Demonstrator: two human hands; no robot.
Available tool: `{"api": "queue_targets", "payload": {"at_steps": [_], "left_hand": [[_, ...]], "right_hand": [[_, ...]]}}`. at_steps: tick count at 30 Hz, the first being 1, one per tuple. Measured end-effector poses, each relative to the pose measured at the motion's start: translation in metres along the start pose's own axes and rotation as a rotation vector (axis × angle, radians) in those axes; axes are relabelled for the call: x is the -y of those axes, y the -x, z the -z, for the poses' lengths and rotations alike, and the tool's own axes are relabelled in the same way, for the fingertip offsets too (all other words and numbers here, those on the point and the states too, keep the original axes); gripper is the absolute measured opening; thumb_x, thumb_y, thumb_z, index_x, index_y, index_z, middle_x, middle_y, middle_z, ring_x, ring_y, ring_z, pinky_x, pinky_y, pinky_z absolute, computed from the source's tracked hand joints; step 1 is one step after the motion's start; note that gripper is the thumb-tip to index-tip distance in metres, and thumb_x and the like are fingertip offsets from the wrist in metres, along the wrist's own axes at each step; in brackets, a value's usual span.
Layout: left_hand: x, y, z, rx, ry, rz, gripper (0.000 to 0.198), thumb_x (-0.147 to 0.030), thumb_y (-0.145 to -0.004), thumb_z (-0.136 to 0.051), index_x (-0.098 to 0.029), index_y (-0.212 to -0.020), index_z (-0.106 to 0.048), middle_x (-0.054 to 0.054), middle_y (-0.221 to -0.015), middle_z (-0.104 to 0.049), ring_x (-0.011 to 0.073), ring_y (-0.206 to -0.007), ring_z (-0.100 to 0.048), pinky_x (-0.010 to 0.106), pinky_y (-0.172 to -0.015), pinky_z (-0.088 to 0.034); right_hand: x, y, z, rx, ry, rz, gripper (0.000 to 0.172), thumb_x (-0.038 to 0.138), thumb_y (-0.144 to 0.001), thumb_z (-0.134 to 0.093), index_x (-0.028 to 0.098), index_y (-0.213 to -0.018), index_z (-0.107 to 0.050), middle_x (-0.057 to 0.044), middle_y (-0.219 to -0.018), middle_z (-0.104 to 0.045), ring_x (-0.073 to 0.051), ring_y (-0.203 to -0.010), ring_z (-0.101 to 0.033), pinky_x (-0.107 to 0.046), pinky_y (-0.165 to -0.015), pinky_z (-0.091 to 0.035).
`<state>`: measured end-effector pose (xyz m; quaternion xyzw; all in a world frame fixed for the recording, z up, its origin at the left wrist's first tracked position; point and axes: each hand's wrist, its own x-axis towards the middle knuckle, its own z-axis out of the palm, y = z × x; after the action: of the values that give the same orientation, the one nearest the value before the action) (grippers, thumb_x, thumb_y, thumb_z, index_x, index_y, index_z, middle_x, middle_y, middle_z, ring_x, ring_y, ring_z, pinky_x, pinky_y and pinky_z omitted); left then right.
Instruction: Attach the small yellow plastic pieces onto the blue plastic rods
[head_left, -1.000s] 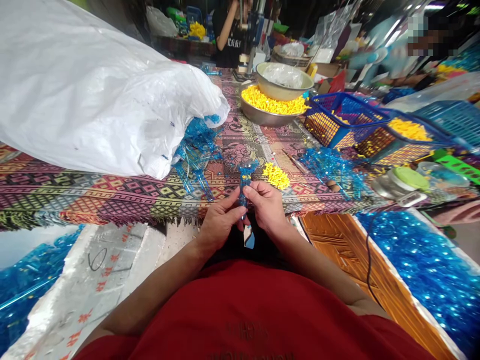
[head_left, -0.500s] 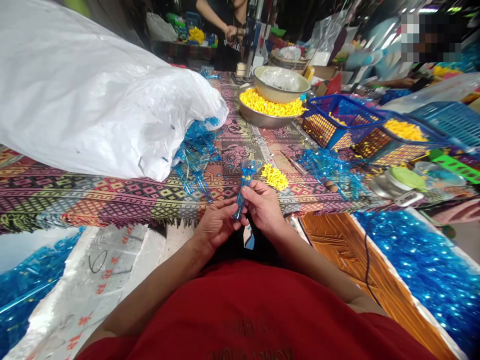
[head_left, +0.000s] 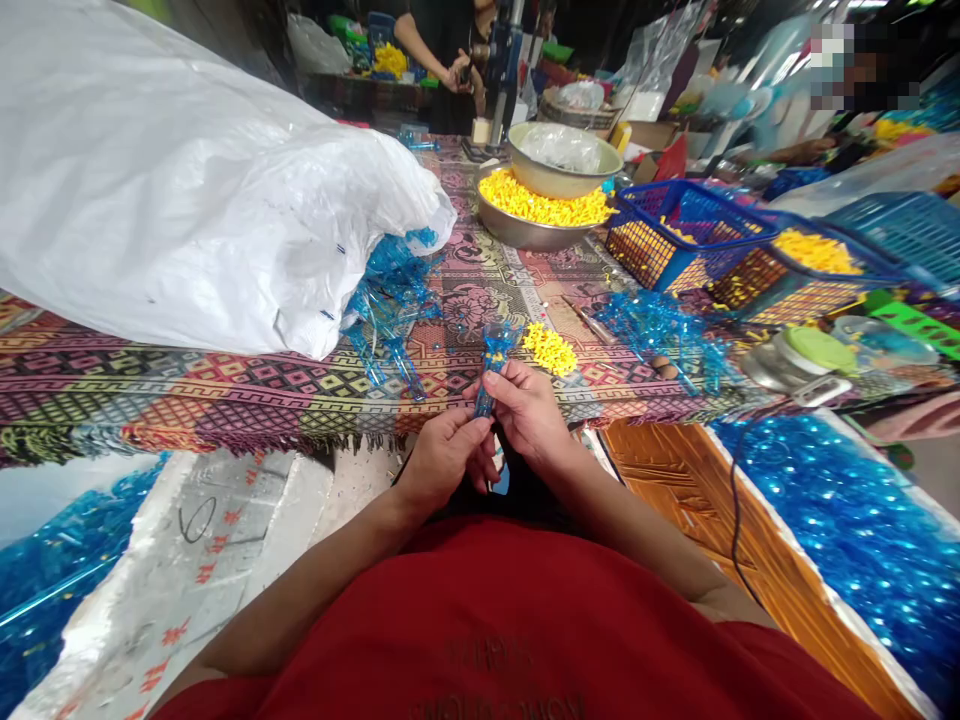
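The fingers of the left hand (head_left: 448, 455) and right hand (head_left: 529, 413) hold narrow on a blue plastic piece (head_left: 493, 350), with small yellow pieces (head_left: 550, 349) just beyond the fingers on the patterned cloth (head_left: 247, 410)

The person wears a red short-sleeved T-shirt (head_left: 480, 630) with darker printed lettering (head_left: 510, 680) on the front, over a black lower garment (head_left: 517, 500). The left hand (head_left: 444, 458) and right hand (head_left: 529, 415) are bare.
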<state>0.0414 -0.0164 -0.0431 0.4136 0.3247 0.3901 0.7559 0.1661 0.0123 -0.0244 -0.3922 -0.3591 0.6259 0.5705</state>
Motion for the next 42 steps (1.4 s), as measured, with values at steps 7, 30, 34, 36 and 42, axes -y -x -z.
{"api": "queue_targets", "payload": {"at_steps": [7, 30, 34, 36, 42], "left_hand": [[-0.028, -0.003, 0.014, -0.258, -0.387, -0.222, 0.022, -0.031, -0.075, -0.066, -0.015, -0.09, -0.068, 0.001, -0.067, -0.065, 0.0117, -0.051, -0.06, 0.019, -0.043, -0.046], [-0.052, -0.017, 0.0, -0.193, 0.17, -0.412, 0.028, -0.021, -0.068, -0.074, -0.017, -0.09, -0.057, 0.002, -0.087, -0.067, 0.0169, -0.081, -0.068, 0.034, -0.082, -0.052], [-0.044, -0.019, -0.008, -0.279, 0.142, -0.416, 0.023, -0.019, -0.067, -0.071, -0.018, -0.083, -0.054, -0.002, -0.073, -0.063, 0.0121, -0.066, -0.064, 0.027, -0.072, -0.052], [-0.041, -0.018, -0.009, -0.299, 0.123, -0.443, 0.022, -0.019, -0.065, -0.071, -0.018, -0.08, -0.055, -0.002, -0.073, -0.061, 0.0098, -0.064, -0.061, 0.023, -0.067, -0.05], [-0.041, 0.002, 0.003, -0.14, -0.122, -0.436, 0.019, -0.022, -0.074, -0.068, -0.018, -0.089, -0.056, -0.001, -0.07, -0.061, 0.0109, -0.058, -0.057, 0.024, -0.059, -0.047]], "right_hand": [[0.003, -0.001, 0.006, 0.053, 0.13, 0.066, 0.029, 0.038, -0.063, -0.079, 0.017, -0.071, -0.06, 0.001, -0.063, -0.065, -0.01, -0.053, -0.056, -0.023, -0.052, -0.047], [-0.009, 0.012, 0.01, 0.388, 0.689, 0.176, 0.028, 0.04, -0.09, -0.047, 0.018, -0.073, -0.053, 0.002, -0.056, -0.059, -0.01, -0.051, -0.054, -0.021, -0.05, -0.042], [-0.021, 0.014, 0.008, 0.447, 0.733, 0.203, 0.035, 0.044, -0.093, -0.038, 0.019, -0.076, -0.056, 0.004, -0.048, -0.057, -0.01, -0.044, -0.055, -0.022, -0.049, -0.043], [-0.027, 0.016, 0.009, 0.449, 0.751, 0.258, 0.033, 0.044, -0.093, -0.038, 0.02, -0.089, -0.059, 0.005, -0.048, -0.056, -0.01, -0.045, -0.055, -0.022, -0.051, -0.045], [-0.001, 0.021, 0.021, 0.476, 0.779, 0.36, 0.023, 0.041, -0.083, -0.061, 0.021, -0.094, -0.066, -0.002, -0.079, -0.065, -0.014, -0.068, -0.06, -0.026, -0.062, -0.049]]}}
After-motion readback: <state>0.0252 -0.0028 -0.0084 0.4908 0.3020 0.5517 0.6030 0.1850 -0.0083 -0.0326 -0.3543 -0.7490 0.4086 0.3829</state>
